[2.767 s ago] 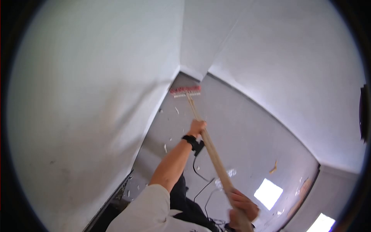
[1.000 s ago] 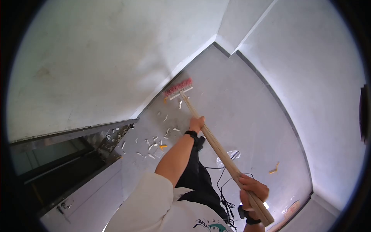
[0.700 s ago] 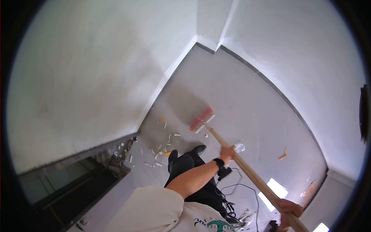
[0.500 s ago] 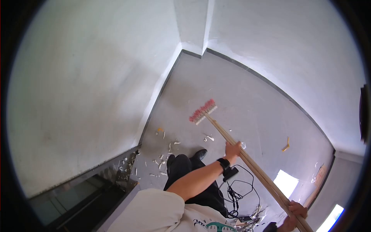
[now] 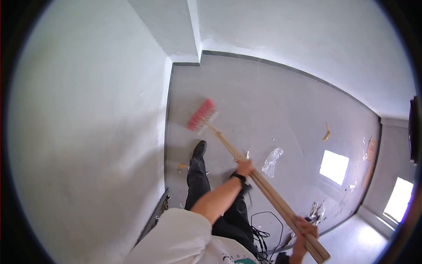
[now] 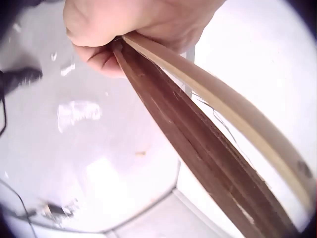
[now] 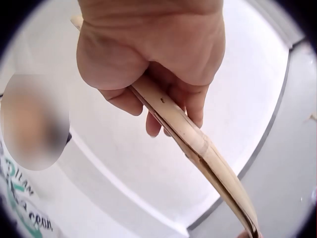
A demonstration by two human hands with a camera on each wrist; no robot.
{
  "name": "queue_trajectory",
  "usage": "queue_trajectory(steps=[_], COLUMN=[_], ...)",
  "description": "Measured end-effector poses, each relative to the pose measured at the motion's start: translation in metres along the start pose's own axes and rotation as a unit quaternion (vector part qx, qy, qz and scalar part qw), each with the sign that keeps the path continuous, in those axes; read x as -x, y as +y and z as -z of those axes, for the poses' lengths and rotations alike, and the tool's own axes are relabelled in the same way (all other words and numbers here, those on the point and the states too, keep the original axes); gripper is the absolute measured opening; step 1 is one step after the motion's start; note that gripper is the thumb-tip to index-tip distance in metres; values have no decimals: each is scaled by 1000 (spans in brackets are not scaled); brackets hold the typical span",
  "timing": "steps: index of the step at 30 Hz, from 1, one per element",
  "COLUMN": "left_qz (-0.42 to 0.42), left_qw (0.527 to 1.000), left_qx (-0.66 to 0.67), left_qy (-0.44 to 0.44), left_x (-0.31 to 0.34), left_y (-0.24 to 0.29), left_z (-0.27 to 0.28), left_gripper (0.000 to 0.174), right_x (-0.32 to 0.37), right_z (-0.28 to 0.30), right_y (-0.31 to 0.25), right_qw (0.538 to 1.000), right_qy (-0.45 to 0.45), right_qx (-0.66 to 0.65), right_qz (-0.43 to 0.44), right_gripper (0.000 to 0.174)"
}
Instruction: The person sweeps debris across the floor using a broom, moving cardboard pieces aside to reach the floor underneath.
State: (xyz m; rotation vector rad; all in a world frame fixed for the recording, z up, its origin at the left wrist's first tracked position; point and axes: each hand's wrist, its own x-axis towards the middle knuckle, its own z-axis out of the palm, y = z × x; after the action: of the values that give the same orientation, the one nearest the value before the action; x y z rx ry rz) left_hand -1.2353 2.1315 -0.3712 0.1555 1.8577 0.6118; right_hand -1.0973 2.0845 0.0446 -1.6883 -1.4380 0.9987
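Observation:
A push broom with red bristles [image 5: 201, 115] and a pale wooden handle [image 5: 273, 194] slants across the head view, its head on the grey floor beyond the person's front foot. My left hand [image 5: 245, 167] grips the handle partway down. Higher up, near the handle's thick end, my right hand [image 5: 306, 229] holds it. In the left wrist view the fingers of the left hand [image 6: 141, 25] wrap the handle, which looks hollow and split lengthwise. The right wrist view shows the right hand [image 7: 153, 44] with its fingers curled around the handle, partly hidden by the palm.
Crumpled clear plastic [image 5: 272, 162] lies right of the handle. Yellow scraps lie at right [image 5: 326, 132] and near the left wall [image 5: 182, 166]. Black cables [image 5: 260, 240] coil by the legs. A black shoe [image 5: 200, 149] stands below the broom head. Walls rise at left and back.
The broom's head has gone from by the left wall out onto the floor, and now sits further left in view. One foot has stepped forward. Both hands have kept their hold while the view turned.

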Motion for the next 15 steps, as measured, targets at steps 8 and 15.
queue_trajectory(steps=[8,15], left_qz=[115,33], left_qw=[967,947], left_qx=[135,299], left_qy=[-185,-114], left_x=[170,120], left_y=[128,165], left_z=[-3,96], left_gripper=[57,56], right_x=[15,-12], right_z=[67,20], right_y=[-147,-135], right_qw=[992,970], right_qy=[75,32], right_qx=[-61,-231], right_qz=[82,73], right_gripper=[10,16])
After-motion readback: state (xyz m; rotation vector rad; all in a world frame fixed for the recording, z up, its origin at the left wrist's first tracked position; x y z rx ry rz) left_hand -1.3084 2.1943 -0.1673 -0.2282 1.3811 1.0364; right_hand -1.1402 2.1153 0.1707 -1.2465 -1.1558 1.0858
